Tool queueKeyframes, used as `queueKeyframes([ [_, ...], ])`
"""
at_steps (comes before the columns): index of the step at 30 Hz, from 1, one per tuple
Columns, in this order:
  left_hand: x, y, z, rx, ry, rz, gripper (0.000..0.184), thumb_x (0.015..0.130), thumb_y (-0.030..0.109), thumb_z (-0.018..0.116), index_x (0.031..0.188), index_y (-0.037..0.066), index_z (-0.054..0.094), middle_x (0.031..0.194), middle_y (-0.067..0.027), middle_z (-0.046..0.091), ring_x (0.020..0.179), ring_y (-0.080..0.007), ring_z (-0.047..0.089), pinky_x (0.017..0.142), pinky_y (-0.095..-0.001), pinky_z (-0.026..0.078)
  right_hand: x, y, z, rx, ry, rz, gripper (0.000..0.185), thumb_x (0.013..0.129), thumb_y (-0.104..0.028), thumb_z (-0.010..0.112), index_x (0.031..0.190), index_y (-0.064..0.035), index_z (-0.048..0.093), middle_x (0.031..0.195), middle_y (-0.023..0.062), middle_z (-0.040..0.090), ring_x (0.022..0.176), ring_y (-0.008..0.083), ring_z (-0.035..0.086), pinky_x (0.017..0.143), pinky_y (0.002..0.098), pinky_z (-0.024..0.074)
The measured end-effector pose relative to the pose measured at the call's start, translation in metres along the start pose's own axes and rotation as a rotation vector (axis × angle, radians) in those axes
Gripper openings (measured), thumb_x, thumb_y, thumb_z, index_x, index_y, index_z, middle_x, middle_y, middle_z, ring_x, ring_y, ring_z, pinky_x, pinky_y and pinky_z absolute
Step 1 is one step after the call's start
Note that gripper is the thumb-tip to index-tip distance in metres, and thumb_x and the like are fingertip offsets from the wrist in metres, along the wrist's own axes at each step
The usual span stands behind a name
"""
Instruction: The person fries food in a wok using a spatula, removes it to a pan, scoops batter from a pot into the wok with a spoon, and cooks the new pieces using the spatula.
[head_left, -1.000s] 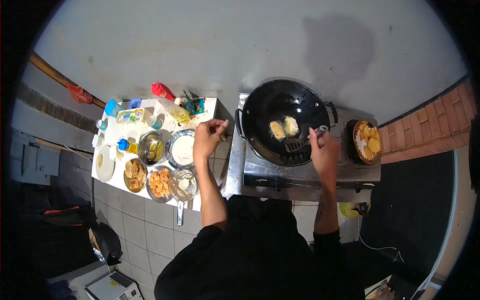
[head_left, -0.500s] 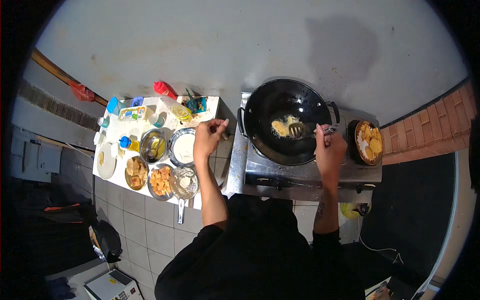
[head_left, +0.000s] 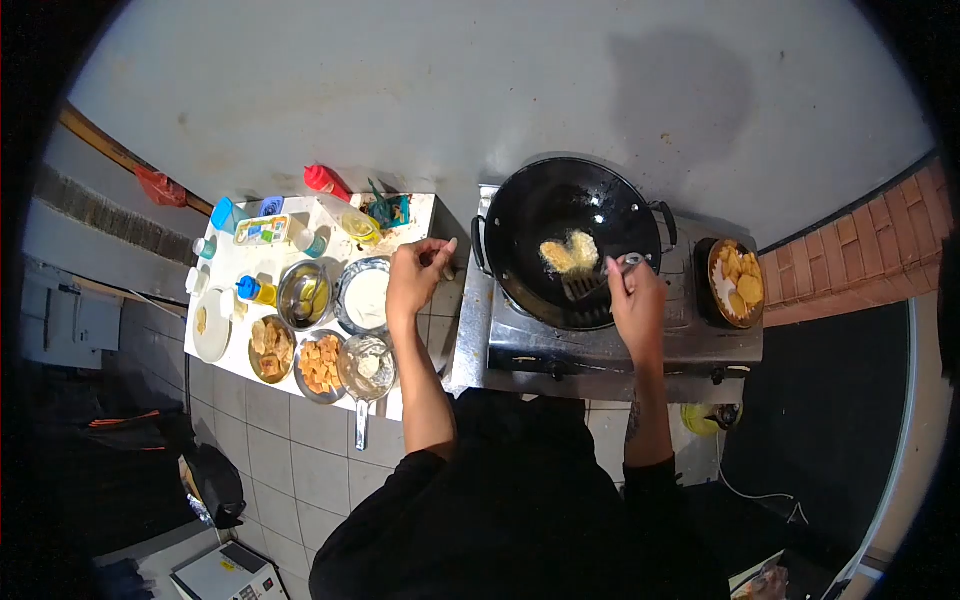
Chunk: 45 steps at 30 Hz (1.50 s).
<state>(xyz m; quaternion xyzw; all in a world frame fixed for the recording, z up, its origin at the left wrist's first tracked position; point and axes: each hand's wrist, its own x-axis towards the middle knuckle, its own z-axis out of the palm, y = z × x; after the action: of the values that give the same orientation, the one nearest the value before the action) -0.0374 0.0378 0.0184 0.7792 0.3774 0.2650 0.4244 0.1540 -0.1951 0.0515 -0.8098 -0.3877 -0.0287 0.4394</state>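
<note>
My right hand (head_left: pixel 638 302) grips the handle of a slotted spatula (head_left: pixel 583 285) at the wok's right side. Its slotted head is inside the black wok (head_left: pixel 530 205), touching or just below the frying pieces. One golden piece (head_left: pixel 556 256) and a paler battered piece (head_left: pixel 582 247) lie close together there in bubbling oil. My left hand (head_left: pixel 420 275) hovers empty between the side table and the stove, fingers bent and a little apart from the thumb. Nearest to it is a metal bowl of white batter (head_left: pixel 367 298), partly covered by the hand.
On the white table (head_left: pixel 235 358) stand a saucepan (head_left: pixel 368 370), a plate of orange cubes (head_left: pixel 320 363), a bowl of brown pieces (head_left: pixel 271 348), a steel bowl (head_left: pixel 303 295) and several bottles. Right of the wok, a basket of fried food (head_left: pixel 736 284) sits on the steel stove (head_left: pixel 640 352).
My right hand has moved slightly left and down with the spatula, whose head now lies lower in the wok. The paler piece shows more fully. My left hand has barely moved.
</note>
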Motion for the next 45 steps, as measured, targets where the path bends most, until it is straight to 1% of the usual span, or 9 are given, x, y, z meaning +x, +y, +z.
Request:
queueKeyframes([
  [6, 0.001, 0.005, -0.006, -0.02, -0.042, -0.158, 0.028, 0.088, 0.023, 0.068, 0.086, -0.005, 0.07, 0.056, -0.0029, 0.058, 0.051, -0.0064, 0.046, 0.048, -0.0265, 0.037, 0.003, -0.004, -0.01, 0.029, 0.13, -0.017, 0.014, 0.089, -0.012, 0.063, 0.084, 0.0011, 0.058, 0.067, 0.0134, 0.059, 0.053, 0.0242, 0.058, 0.052, 0.035, 0.0441],
  [9, 0.004, -0.01, 0.0, -0.016, 0.031, 0.025, 0.028, 0.087, 0.023, 0.068, 0.087, -0.005, 0.07, 0.055, -0.0033, 0.057, 0.05, -0.0069, 0.045, 0.048, -0.027, 0.037, -0.001, -0.001, -0.006, -0.089, 0.047, 0.021, 0.015, 0.089, -0.013, 0.064, 0.086, 0.0009, 0.059, 0.066, 0.0132, 0.059, 0.053, 0.0233, 0.058, 0.052, 0.0344, 0.0435],
  [14, 0.004, -0.009, 0.001, 0.017, 0.03, 0.014, 0.028, 0.087, 0.024, 0.069, 0.087, -0.005, 0.07, 0.054, -0.0039, 0.055, 0.049, -0.0076, 0.045, 0.047, -0.0274, 0.037, 0.0, 0.003, -0.001, -0.029, -0.07, 0.077, 0.016, 0.089, -0.013, 0.064, 0.084, 0.0012, 0.058, 0.067, 0.0146, 0.061, 0.054, 0.0255, 0.06, 0.052, 0.0338, 0.0432],
  [20, 0.003, -0.005, -0.001, -0.003, 0.002, -0.028, 0.028, 0.087, 0.024, 0.069, 0.088, -0.004, 0.07, 0.053, -0.0032, 0.055, 0.047, -0.0066, 0.043, 0.045, -0.0267, 0.035, 0.003, 0.003, -0.005, 0.048, 0.183, 0.031, 0.016, 0.089, -0.013, 0.064, 0.083, 0.0009, 0.058, 0.066, 0.0148, 0.06, 0.055, 0.0255, 0.06, 0.052, 0.0342, 0.0433],
  [24, 0.006, -0.013, 0.002, -0.004, 0.017, -0.002, 0.028, 0.088, 0.024, 0.069, 0.087, -0.004, 0.07, 0.052, -0.0025, 0.054, 0.045, -0.0061, 0.042, 0.044, -0.0265, 0.034, 0.001, -0.003, -0.009, -0.117, -0.029, 0.085, 0.013, 0.088, -0.011, 0.064, 0.086, 0.0004, 0.058, 0.066, 0.0153, 0.058, 0.055, 0.0273, 0.059, 0.052, 0.0345, 0.0423],
  [31, 0.005, -0.006, 0.001, -0.031, -0.013, -0.05, 0.028, 0.088, 0.024, 0.068, 0.087, -0.004, 0.07, 0.052, -0.0023, 0.054, 0.046, -0.0059, 0.042, 0.044, -0.0261, 0.034, 0.004, 0.009, 0.003, 0.002, 0.064, -0.045, 0.015, 0.088, -0.012, 0.065, 0.083, 0.0001, 0.058, 0.062, 0.0145, 0.055, 0.05, 0.0273, 0.052, 0.05, 0.0349, 0.0399],
  [34, 0.004, -0.007, 0.0, -0.016, -0.011, -0.043, 0.028, 0.088, 0.024, 0.068, 0.087, -0.004, 0.07, 0.052, -0.0023, 0.054, 0.046, -0.0064, 0.043, 0.045, -0.0264, 0.035, 0.004, -0.001, -0.009, 0.023, 0.137, 0.052, 0.015, 0.088, -0.012, 0.064, 0.084, 0.0004, 0.056, 0.066, 0.0155, 0.058, 0.055, 0.0286, 0.057, 0.052, 0.0355, 0.0416],
  [40, 0.006, -0.011, 0.001, 0.015, 0.02, 0.01, 0.028, 0.087, 0.023, 0.069, 0.088, -0.005, 0.07, 0.053, -0.0036, 0.055, 0.048, -0.0078, 0.043, 0.047, -0.0276, 0.036, 0.004, 0.007, -0.001, -0.066, -0.054, 0.001, 0.016, 0.089, -0.013, 0.063, 0.084, 0.0016, 0.057, 0.073, 0.0173, 0.062, 0.062, 0.0318, 0.063, 0.054, 0.0374, 0.0447],
  [45, 0.006, -0.01, 0.0, 0.007, 0.033, 0.016, 0.028, 0.087, 0.023, 0.069, 0.088, -0.005, 0.07, 0.054, -0.0035, 0.054, 0.049, -0.0077, 0.043, 0.047, -0.0275, 0.036, 0.006, 0.005, -0.006, 0.033, 0.112, 0.027, 0.016, 0.089, -0.012, 0.064, 0.087, 0.0019, 0.057, 0.071, 0.0161, 0.061, 0.059, 0.0292, 0.061, 0.053, 0.0358, 0.0441],
])
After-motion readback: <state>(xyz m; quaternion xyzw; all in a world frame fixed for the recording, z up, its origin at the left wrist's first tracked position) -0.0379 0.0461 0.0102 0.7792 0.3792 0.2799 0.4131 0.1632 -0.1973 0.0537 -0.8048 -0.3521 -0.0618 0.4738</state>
